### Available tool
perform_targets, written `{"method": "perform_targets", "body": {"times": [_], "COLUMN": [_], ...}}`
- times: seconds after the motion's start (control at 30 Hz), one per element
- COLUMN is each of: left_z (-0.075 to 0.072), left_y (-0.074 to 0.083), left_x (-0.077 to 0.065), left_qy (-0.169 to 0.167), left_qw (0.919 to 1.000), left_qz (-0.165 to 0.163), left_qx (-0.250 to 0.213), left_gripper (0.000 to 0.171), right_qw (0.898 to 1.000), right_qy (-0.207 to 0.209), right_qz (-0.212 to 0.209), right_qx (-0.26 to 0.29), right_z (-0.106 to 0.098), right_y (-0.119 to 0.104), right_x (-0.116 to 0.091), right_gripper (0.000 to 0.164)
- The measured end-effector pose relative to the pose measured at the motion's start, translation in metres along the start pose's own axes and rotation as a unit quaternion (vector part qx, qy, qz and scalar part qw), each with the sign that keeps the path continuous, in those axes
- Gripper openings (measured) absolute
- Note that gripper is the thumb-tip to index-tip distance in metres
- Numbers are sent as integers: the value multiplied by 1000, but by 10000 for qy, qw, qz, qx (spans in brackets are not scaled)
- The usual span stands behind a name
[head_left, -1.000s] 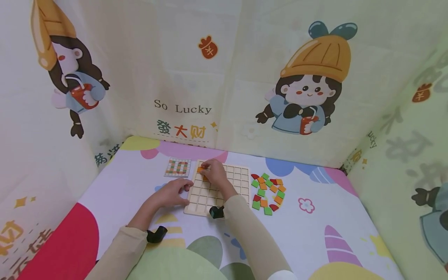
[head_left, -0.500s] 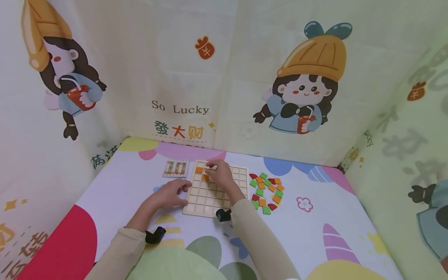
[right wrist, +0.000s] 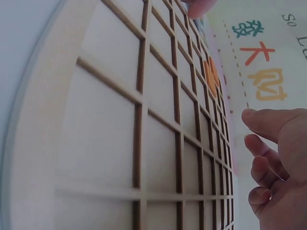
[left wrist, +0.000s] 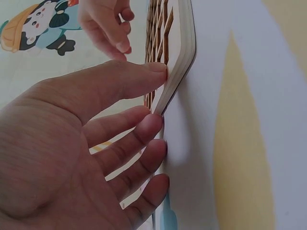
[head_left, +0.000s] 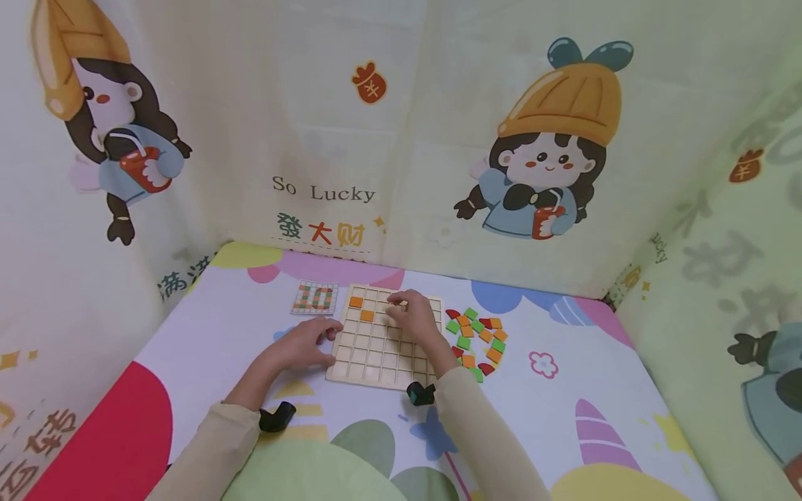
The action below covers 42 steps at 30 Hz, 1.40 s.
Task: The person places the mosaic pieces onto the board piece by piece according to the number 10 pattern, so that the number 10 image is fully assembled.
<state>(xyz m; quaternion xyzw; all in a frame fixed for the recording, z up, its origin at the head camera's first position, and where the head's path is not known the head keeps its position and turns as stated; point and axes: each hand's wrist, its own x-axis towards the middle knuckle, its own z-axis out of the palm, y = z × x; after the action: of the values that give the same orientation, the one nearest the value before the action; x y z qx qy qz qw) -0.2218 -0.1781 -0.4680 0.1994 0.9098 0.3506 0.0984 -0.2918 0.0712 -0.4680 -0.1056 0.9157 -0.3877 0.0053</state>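
Note:
A wooden grid board (head_left: 365, 360) lies on the table, with two orange square tiles (head_left: 367, 316) set diagonally in cells near its far left corner. My left hand (head_left: 305, 344) rests at the board's left edge; in the left wrist view its thumb (left wrist: 153, 72) and a finger touch the rim, the other fingers spread and bent. Over the far middle of the board hovers my right hand (head_left: 416, 321). In the right wrist view the right hand (right wrist: 280, 163) holds nothing, its thumb and forefinger apart and the other fingers loosely bent.
Loose green, orange and red tiles (head_left: 485, 335) lie in a cluster right of the board, partly behind the right forearm. A printed pattern card (head_left: 315, 298) lies beyond the left hand. Patterned cloth walls (head_left: 413, 229) enclose the table's back and sides.
My right hand has drawn away from the orange tiles, moving right across the board and leaving both in their cells. The left hand stays at the edge.

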Motion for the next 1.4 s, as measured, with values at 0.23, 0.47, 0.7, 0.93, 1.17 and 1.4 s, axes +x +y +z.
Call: {"method": "perform_targets", "body": {"times": [0.23, 0.47, 0.7, 0.93, 1.17, 1.4], "left_z": [1, 5, 4, 2, 4, 5], "left_y": [-1, -2, -1, 0, -2, -2], "left_x": [5, 3, 0, 3, 3, 3], "left_qy": [-105, -25, 2, -15, -1, 36], "left_qw": [9999, 10000, 10000, 9999, 9999, 9999], "left_qz": [51, 7, -82, 13, 21, -55], "left_qx": [85, 46, 51, 99, 149, 137], "left_gripper": [52, 52, 52, 52, 52, 51], "right_qw": [9999, 9997, 9990, 9976, 9941, 9915], "right_qy": [156, 220, 431, 535, 682, 695], "right_qz": [-34, -16, 8, 325, 697, 983], "right_qx": [-45, -87, -93, -286, -473, -486], "right_z": [-15, -23, -39, -56, -68, -84], "right_y": [11, 19, 31, 49, 69, 79], "right_x": [-11, -16, -25, -35, -44, -53], "right_gripper": [21, 24, 25, 27, 29, 30]}}
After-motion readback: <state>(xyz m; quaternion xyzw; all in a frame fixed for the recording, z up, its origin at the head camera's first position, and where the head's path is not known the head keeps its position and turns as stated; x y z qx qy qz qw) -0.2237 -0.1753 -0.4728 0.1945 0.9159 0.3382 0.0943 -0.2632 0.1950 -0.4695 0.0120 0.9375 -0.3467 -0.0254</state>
